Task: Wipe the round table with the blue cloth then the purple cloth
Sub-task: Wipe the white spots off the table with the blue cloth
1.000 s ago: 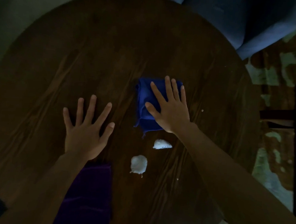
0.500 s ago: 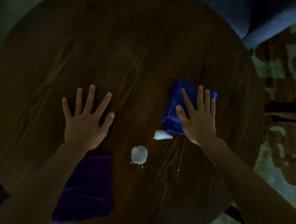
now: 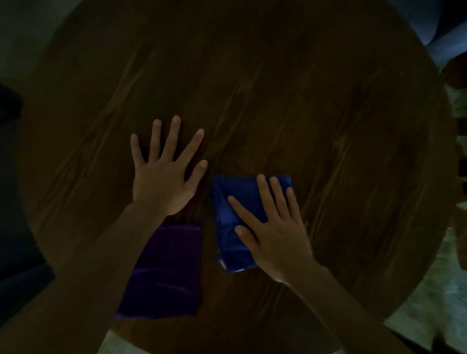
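- Dim light covers a round table (image 3: 258, 102) of dark wood with streaked grain; it fills most of the view.
- Two cloths lie on it, one blue cloth (image 3: 233, 204) and one purple cloth (image 3: 168, 271), both on the near half of the table, side by side with a narrow strip of wood between them.
- Two bare hands: the right hand (image 3: 272, 233) lies flat and spread on the blue cloth, pressing it down, fingers not curled around it; the left hand (image 3: 164, 178) rests open and splayed on bare wood just beyond the purple cloth, holding nothing.
- Beyond the table's far right edge sits a blue upholstered seat (image 3: 456, 31), cut off by the frame; right of the table is patterned green and brown flooring (image 3: 463, 270), blurred.
- Left forearm hides one corner of the purple cloth.
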The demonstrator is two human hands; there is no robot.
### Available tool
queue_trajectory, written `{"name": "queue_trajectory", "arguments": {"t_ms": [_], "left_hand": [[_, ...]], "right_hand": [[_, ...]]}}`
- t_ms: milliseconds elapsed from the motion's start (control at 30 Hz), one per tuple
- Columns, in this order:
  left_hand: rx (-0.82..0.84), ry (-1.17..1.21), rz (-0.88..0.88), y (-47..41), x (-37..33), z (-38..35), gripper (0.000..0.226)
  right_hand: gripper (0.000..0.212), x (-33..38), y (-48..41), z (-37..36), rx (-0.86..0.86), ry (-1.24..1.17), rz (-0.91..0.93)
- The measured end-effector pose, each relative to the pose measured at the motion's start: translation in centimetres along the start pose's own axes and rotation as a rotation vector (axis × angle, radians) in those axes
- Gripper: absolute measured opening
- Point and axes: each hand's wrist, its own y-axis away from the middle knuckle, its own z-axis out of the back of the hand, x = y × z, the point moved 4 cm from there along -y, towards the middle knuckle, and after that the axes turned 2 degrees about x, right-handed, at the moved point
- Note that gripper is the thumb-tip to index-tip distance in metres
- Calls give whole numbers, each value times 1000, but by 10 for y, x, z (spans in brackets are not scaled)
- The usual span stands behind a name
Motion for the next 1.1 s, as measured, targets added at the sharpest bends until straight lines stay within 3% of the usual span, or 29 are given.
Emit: {"name": "queue_trajectory", "arguments": {"t_ms": [67,200,300,433,567,700,767,833,900,1000,1100], "left_hand": [[7,10,-11,-1,0,0,64],[-24,14,-15,-1,0,-1,63],[-30,16,-16,-1,2,-1,63],[-27,15,-16,-1,4,-2,63],[-20,13,-11,-1,1,-1,64],[-24,8,-15,-2,-2,0,64],[-26,9,-12,-2,-1,-1,64],[-28,8,-8,-2,2,-1,64],[-28,10,-10,-2,3,-2,64],[-31,8,-10,-1,1,-2,64],[-35,4,-6,-2,-2,-1,63]], "right_hand": [[59,-27,4,6,10,11,-28],[62,-87,-26,30,-47,-64,-333],[63,-78,-73,39,-129,-67,-460],[62,-13,-81,29,-130,34,-177],[67,-30,2,6,-14,83,9],[66,-102,12,14,-27,26,-305],[65,-110,-24,29,-124,-31,-482],[64,-94,-65,39,-159,-51,-532],[66,-57,-83,38,-140,2,-372],[68,-23,-38,17,-58,80,-24],[70,-62,31,2,1,72,63]]}}
